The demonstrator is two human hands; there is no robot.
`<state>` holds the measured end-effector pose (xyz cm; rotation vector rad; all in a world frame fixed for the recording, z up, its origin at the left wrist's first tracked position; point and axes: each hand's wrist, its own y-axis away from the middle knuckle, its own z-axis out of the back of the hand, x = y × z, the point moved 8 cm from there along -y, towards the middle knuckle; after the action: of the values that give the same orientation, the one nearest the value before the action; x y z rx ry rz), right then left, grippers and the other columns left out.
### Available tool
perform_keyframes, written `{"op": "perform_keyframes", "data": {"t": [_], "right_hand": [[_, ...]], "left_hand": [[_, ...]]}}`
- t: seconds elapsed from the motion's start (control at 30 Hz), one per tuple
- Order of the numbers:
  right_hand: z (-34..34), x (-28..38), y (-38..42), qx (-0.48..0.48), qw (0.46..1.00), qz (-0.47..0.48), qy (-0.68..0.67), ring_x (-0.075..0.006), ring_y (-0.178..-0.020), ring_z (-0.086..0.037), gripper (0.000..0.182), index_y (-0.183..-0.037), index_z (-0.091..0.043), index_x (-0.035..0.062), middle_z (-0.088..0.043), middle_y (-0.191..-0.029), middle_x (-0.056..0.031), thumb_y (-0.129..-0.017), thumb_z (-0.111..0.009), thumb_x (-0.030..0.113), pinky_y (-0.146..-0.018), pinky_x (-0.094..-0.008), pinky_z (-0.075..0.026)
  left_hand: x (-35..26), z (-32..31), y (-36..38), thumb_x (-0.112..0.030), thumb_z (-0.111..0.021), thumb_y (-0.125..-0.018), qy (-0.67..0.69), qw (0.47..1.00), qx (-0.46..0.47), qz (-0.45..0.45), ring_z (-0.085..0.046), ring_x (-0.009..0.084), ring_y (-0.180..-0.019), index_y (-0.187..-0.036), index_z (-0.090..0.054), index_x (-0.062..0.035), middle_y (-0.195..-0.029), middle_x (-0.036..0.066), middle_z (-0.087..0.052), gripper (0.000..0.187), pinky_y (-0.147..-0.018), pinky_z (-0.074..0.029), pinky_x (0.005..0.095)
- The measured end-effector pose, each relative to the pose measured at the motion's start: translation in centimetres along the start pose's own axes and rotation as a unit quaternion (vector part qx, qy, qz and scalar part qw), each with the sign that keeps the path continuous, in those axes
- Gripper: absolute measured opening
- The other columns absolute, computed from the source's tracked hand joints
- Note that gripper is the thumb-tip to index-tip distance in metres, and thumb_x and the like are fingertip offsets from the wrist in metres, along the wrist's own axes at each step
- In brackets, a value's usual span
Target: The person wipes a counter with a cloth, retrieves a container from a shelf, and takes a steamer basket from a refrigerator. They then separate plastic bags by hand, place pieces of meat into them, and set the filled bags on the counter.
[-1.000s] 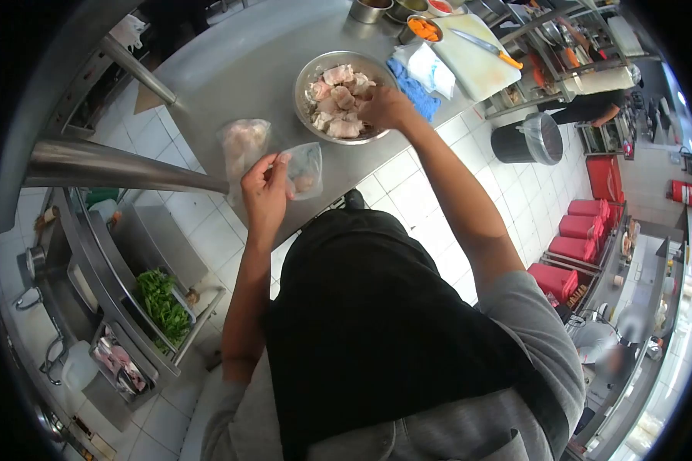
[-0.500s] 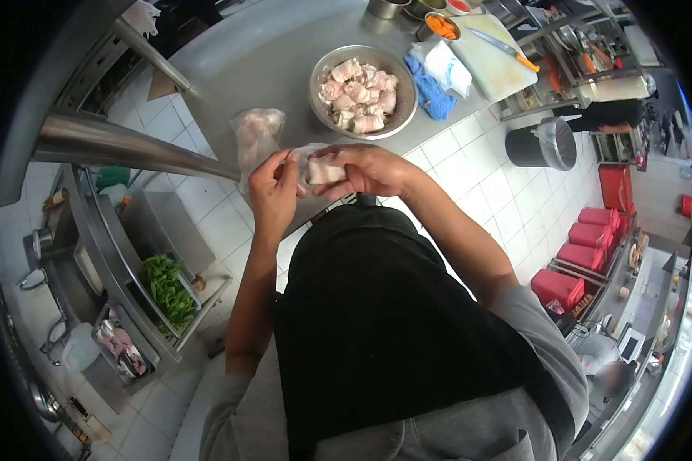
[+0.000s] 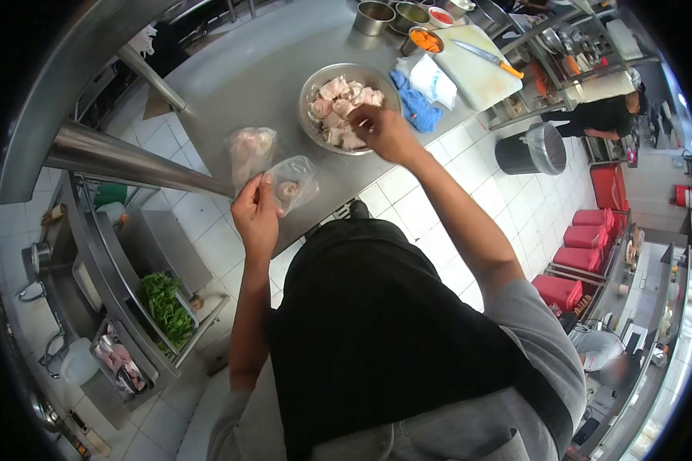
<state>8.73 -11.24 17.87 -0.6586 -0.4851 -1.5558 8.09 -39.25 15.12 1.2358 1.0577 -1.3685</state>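
A steel bowl (image 3: 312, 79) full of pale raw meat pieces (image 3: 334, 104) sits on the steel counter (image 3: 246, 69). My right hand (image 3: 382, 131) reaches into the bowl's near side, fingers on the meat. My left hand (image 3: 255, 215) holds a small clear plastic bag (image 3: 291, 184) by its edge above the counter's front rim; a piece of meat shows inside it. A second, filled plastic bag (image 3: 249, 151) lies on the counter just left of it.
A blue cloth (image 3: 413, 107) and white towel (image 3: 432, 80) lie right of the bowl. Beyond are a cutting board (image 3: 477, 73) with a knife (image 3: 486, 57) and small steel cups. A grey bin (image 3: 532, 147) stands on the tiled floor; another person works at far right.
My right hand left the small bag, where it had brought a piece of meat, and went back up into the bowl. My left hand still holds the bag.
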Motion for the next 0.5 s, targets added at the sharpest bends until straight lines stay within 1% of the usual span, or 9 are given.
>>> {"op": "perform_keyframes", "data": {"t": [0.03, 0.07, 0.1, 0.17, 0.2, 0.23, 0.3, 0.4, 0.5], "right_hand": [[0.3, -1.7, -1.2, -0.041, 0.998, 0.015, 0.039, -0.0296, -0.078, -0.07, 0.022, -0.102, -0.071, 0.0053, -0.072, -0.094, -0.0148, -0.083, -0.064, 0.013, -0.072, -0.0401, -0.056], [-0.3, -3.4, -2.3, -0.026, 0.996, 0.005, 0.081, -0.0331, -0.086, -0.07, 0.026, -0.104, -0.069, 0.0057, -0.071, -0.097, -0.0164, -0.083, -0.066, 0.02, -0.077, -0.0428, -0.056], [-0.9, -4.0, -3.1, -0.028, 0.996, 0.006, 0.081, -0.0331, -0.086, -0.07, 0.026, -0.104, -0.069, 0.0057, -0.071, -0.097, -0.0164, -0.083, -0.066, 0.02, -0.077, -0.0428, -0.056], [-2.0, -3.4, -4.6, -0.069, 0.965, 0.059, 0.245, -0.036, -0.094, -0.068, 0.032, -0.11, -0.066, 0.0071, -0.07, -0.102, -0.017, -0.083, -0.066, 0.026, -0.081, -0.0457, -0.055], [-2.7, -3.3, -5.2, -0.059, 0.956, 0.094, 0.271, -0.0363, -0.101, -0.066, 0.037, -0.114, -0.064, 0.008, -0.069, -0.106, -0.0176, -0.085, -0.065, 0.031, -0.084, -0.0465, -0.054], [-3.2, -3.6, -5.9, -0.06, 0.957, 0.097, 0.268, -0.0363, -0.101, -0.066, 0.037, -0.114, -0.064, 0.008, -0.069, -0.106, -0.0176, -0.085, -0.065, 0.031, -0.084, -0.0465, -0.054], [-5.2, -5.0, -7.1, 0.008, 0.935, 0.066, 0.347, -0.0319, -0.105, -0.065, 0.038, -0.114, -0.064, 0.0081, -0.068, -0.108, -0.0178, -0.086, -0.064, 0.033, -0.085, -0.0432, -0.054], [-6.8, -6.1, -8.0, 0.063, 0.926, 0.03, 0.37, -0.0303, -0.11, -0.063, 0.041, -0.116, -0.064, 0.0086, -0.065, -0.115, -0.0182, -0.085, -0.065, 0.036, -0.09, -0.0438, -0.051], [-6.4, -5.4, -7.6, 0.061, 0.927, 0.035, 0.369, -0.031, -0.114, -0.061, 0.044, -0.119, -0.063, 0.0087, -0.063, -0.119, -0.0177, -0.085, -0.065, 0.037, -0.095, -0.0472, -0.047]], "left_hand": [[0.1, -0.2, 0.0, -0.013, -0.06, -0.099, 0.005, 1.0, 0.0, 0.014, -0.048, 0.0043, -0.051, -0.11, -0.068, 0.0049, -0.068, 0.001, -0.062, 0.023, -0.047, -0.04, 0.0218], [0.2, -0.4, -0.1, -0.014, -0.06, -0.099, 0.008, 1.0, -0.001, 0.028, -0.048, 0.0043, -0.051, -0.11, -0.068, 0.0049, -0.068, 0.001, -0.061, 0.023, -0.047, -0.04, 0.0216], [0.3, -0.5, -0.2, -0.014, -0.06, -0.099, 0.008, 1.0, -0.001, 0.026, -0.048, 0.0043, -0.051, -0.11, -0.068, 0.0049, -0.068, 0.001, -0.061, 0.023, -0.047, -0.04, 0.0216], [0.3, -0.8, -0.2, -0.015, -0.059, -0.1, 0.007, 1.0, 0.018, 0.001, -0.048, 0.0041, -0.051, -0.11, -0.068, 0.0044, -0.068, 0.0, -0.06, 0.024, -0.047, -0.04, 0.0218], [0.4, -0.8, -0.2, -0.015, -0.059, -0.1, 0.005, 1.0, 0.016, 0.0, -0.048, 0.0041, -0.051, -0.11, -0.068, 0.0044, -0.068, 0.0, -0.06, 0.024, -0.047, -0.04, 0.0218], [0.3, -0.9, -0.2, -0.016, -0.06, -0.1, 0.009, 1.0, 0.019, -0.008, -0.048, 0.0041, -0.051, -0.111, -0.068, 0.0045, -0.068, 0.0, -0.06, 0.024, -0.047, -0.04, 0.0217], [0.1, -0.8, -0.1, -0.016, -0.06, -0.1, 0.01, 1.0, 0.015, -0.012, -0.048, 0.004, -0.051, -0.111, -0.068, 0.0046, -0.068, 0.0, -0.061, 0.025, -0.047, -0.04, 0.0216], [0.1, -0.6, 0.0, -0.016, -0.06, -0.1, 0.013, 1.0, 0.004, -0.002, -0.049, 0.0039, -0.051, -0.112, -0.068, 0.0049, -0.069, 0.0, -0.061, 0.025, -0.047, -0.04, 0.0214], [0.2, -0.6, -0.1, -0.016, -0.06, -0.1, 0.029, 1.0, -0.002, 0.004, -0.049, 0.0036, -0.051, -0.112, -0.068, 0.0048, -0.069, 0.0, -0.061, 0.025, -0.047, -0.04, 0.0212]]}}
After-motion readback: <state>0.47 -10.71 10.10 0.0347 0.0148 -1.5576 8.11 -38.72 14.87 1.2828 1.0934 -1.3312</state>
